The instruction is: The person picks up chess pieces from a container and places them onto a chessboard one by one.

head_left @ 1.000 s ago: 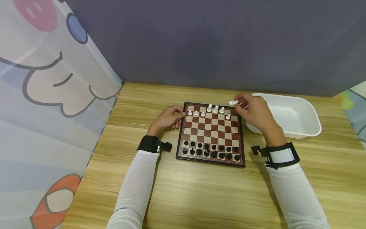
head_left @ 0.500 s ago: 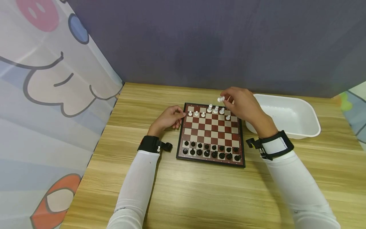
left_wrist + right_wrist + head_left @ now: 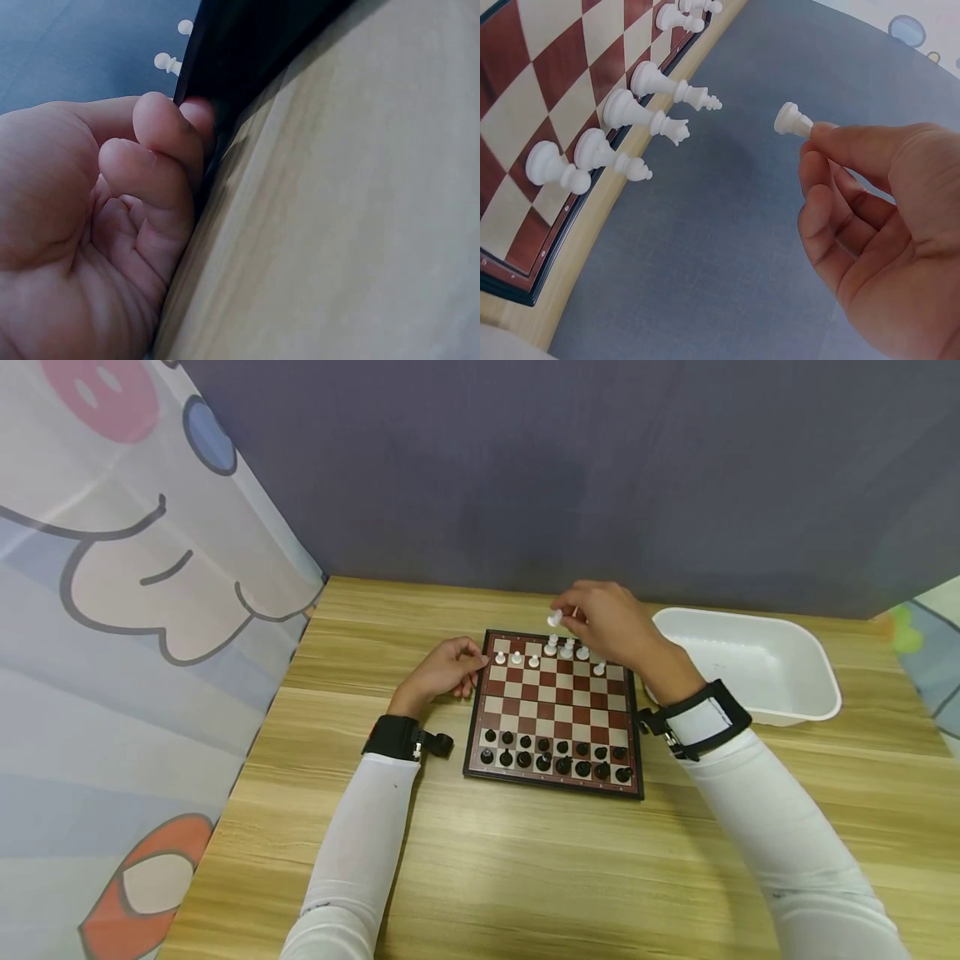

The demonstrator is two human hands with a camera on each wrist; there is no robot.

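Hiding held piece's (image 3: 789, 120) top: fingertips (image 3: 826, 136)

The left hand (image 3: 82, 225), at left, holds the edge of a dark board (image 3: 247, 52) at top centre; two white chess pieces (image 3: 162, 61) peek out upper left; wooden bench (image 3: 337, 210) fills the right.

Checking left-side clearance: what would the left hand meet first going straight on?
The chessboard, whose edge the left hand touches; past that, probably the nearest white pawn, though height is unclear.
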